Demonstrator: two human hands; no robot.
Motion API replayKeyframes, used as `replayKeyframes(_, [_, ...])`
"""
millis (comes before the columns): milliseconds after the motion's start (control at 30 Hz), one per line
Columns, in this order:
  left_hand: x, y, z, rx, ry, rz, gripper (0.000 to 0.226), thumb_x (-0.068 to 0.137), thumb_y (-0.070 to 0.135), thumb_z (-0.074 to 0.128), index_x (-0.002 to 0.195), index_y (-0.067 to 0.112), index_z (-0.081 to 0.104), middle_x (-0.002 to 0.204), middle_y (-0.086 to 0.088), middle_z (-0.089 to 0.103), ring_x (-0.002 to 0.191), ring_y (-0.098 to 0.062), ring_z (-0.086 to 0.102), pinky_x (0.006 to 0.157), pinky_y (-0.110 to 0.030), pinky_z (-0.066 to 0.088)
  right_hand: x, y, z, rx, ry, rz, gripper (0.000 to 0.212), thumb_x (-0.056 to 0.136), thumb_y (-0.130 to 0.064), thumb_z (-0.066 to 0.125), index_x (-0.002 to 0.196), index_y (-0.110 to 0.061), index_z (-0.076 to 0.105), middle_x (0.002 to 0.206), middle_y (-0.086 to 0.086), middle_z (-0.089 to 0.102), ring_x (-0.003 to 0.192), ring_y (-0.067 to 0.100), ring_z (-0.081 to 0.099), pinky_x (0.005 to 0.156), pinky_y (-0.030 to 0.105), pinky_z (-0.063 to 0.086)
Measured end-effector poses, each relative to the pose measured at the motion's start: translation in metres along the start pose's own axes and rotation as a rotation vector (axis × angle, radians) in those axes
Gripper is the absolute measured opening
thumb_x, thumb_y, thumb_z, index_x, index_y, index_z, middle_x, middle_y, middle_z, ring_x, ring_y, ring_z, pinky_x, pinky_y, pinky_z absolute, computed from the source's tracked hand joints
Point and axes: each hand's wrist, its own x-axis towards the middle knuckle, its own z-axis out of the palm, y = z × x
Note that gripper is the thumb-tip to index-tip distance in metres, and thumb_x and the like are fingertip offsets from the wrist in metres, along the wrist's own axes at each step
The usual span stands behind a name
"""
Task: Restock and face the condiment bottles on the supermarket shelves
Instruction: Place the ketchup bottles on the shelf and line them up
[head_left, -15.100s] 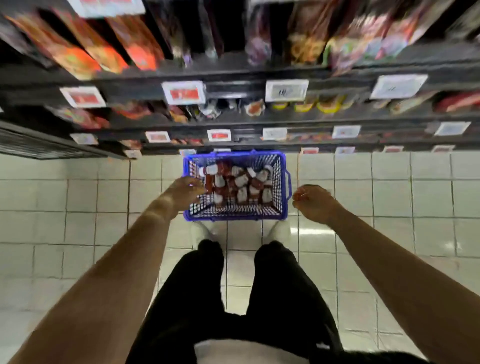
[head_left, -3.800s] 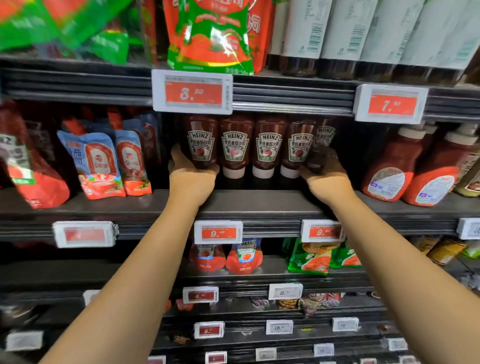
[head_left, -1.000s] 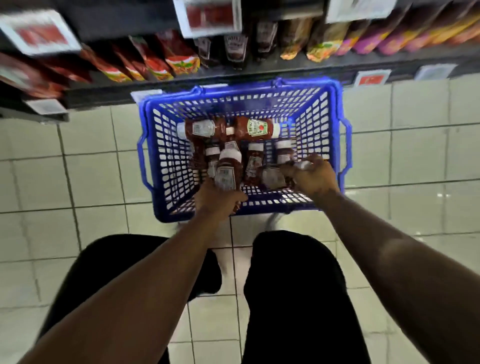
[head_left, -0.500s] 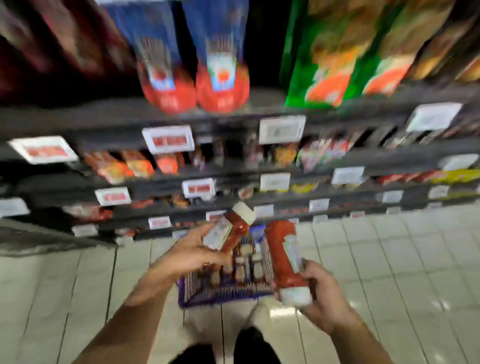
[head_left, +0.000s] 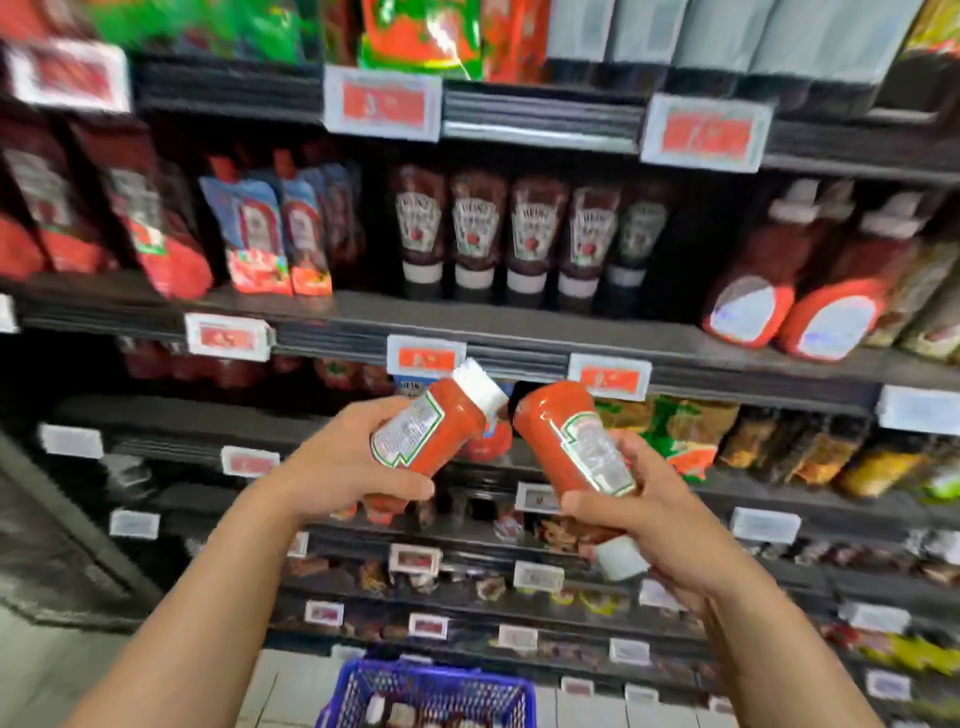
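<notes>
Mid-restock: the left hand (head_left: 340, 470) grips a ketchup bottle (head_left: 434, 423), cap tilted up-right, and the right hand (head_left: 657, 512) grips a second bottle (head_left: 574, 441), cap pointing down. Both hang below the shelf (head_left: 519, 325) holding the bottle row (head_left: 506, 231). Next, I'd guess, each gets lifted and stood cap-down there. Blur smears the price tags; the basket (head_left: 431, 691) is cut off below.

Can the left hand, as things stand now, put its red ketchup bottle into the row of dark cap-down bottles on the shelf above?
Probably yes. The left hand grips its red ketchup bottle below that row of dark cap-down bottles, with nothing between them and bare shelf beside the row.
</notes>
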Motion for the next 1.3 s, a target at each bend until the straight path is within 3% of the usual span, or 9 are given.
replayKeyframes(200, [0.027,0.035,-0.038,-0.067,0.047,0.033,0.055,0.065,0.013,0.091,0.114,0.025,0.070,0.086,-0.006,0.071,0.068,-0.021,0.063,0.056,-0.033,0.051,0.035,-0.056,0.016,-0.076,0.032,-0.081,0.077,0.048,-0.022,0.092,0.117,-0.018,0.060,0.085,0.008,0.076,0.066,0.028,0.070,0.056,0.033,0.056])
replayKeyframes(433, [0.052,0.041,-0.097,-0.016,0.139,0.076,0.061,0.057,0.027,0.096,0.112,0.029,0.069,0.092,-0.004,0.072,0.077,-0.026,0.071,0.060,-0.036,0.059,0.088,-0.091,0.040,-0.267,0.077,-0.178,0.053,0.057,-0.003,0.094,0.104,-0.011,0.071,0.082,0.006,0.076,0.062,0.023,0.070,0.054,0.028,0.055])
replayKeyframes(633, [0.064,0.039,-0.143,-0.055,0.108,0.138,0.056,0.060,0.017,0.094,0.109,0.027,0.070,0.084,-0.003,0.071,0.070,-0.028,0.068,0.057,-0.038,0.059,0.153,-0.114,0.086,-0.753,0.121,-0.170,0.053,0.043,-0.037,0.088,0.091,-0.019,0.076,0.076,0.000,0.078,0.064,0.020,0.074,0.067,0.040,0.062])
replayKeyframes(767, [0.077,0.038,-0.152,-0.064,0.055,0.140,0.060,0.057,0.021,0.095,0.111,0.027,0.070,0.088,-0.003,0.073,0.073,-0.032,0.071,0.061,-0.046,0.060,0.187,-0.121,0.116,-0.840,0.047,-0.144,0.051,0.049,-0.033,0.089,0.094,-0.016,0.074,0.076,0.004,0.078,0.066,0.024,0.076,0.074,0.048,0.064])
replayKeyframes(833, [0.082,0.038,-0.151,-0.070,0.022,0.156,0.057,0.058,0.021,0.095,0.109,0.028,0.070,0.086,-0.003,0.073,0.070,-0.031,0.070,0.059,-0.044,0.059,0.198,-0.119,0.124,-0.879,0.047,-0.147,0.042,0.055,-0.030,0.090,0.092,-0.016,0.074,0.076,0.002,0.078,0.068,0.021,0.076,0.076,0.046,0.064])
replayKeyframes(967, [0.089,0.044,-0.139,0.060,0.039,0.178,0.058,0.058,0.028,0.095,0.109,0.034,0.068,0.091,0.002,0.075,0.073,-0.025,0.073,0.063,-0.045,0.061,0.204,-0.118,0.127,-1.087,0.154,-0.190,0.044,0.050,-0.057,0.082,0.083,-0.029,0.074,0.079,-0.011,0.075,0.076,0.006,0.070,0.072,0.033,0.058])
replayKeyframes(1100, [0.100,0.054,-0.118,0.221,0.097,0.196,0.060,0.057,0.030,0.097,0.109,0.035,0.068,0.093,0.014,0.073,0.078,-0.005,0.071,0.066,-0.031,0.057,0.197,-0.117,0.110,-1.023,0.038,-0.215,0.051,0.050,-0.070,0.071,0.093,-0.042,0.075,0.088,-0.019,0.076,0.084,-0.005,0.068,0.079,0.027,0.057])
replayKeyframes(1167, [0.105,0.061,-0.106,0.234,0.115,0.194,0.064,0.054,0.035,0.097,0.111,0.035,0.068,0.096,0.016,0.073,0.083,-0.002,0.071,0.070,-0.031,0.059,0.191,-0.117,0.088,-0.996,0.105,-0.298,0.041,0.063,-0.060,0.072,0.094,-0.033,0.075,0.086,-0.013,0.076,0.081,-0.004,0.068,0.076,0.029,0.057])
replayKeyframes(1300, [0.120,0.086,-0.073,0.316,0.066,0.272,0.065,0.050,0.037,0.093,0.111,0.038,0.069,0.102,0.020,0.072,0.091,0.000,0.069,0.076,-0.020,0.055,0.172,-0.123,0.035,-0.396,0.275,-0.273,0.021,0.088,-0.035,0.068,0.094,-0.016,0.075,0.083,0.006,0.077,0.074,0.020,0.072,0.061,0.033,0.059])
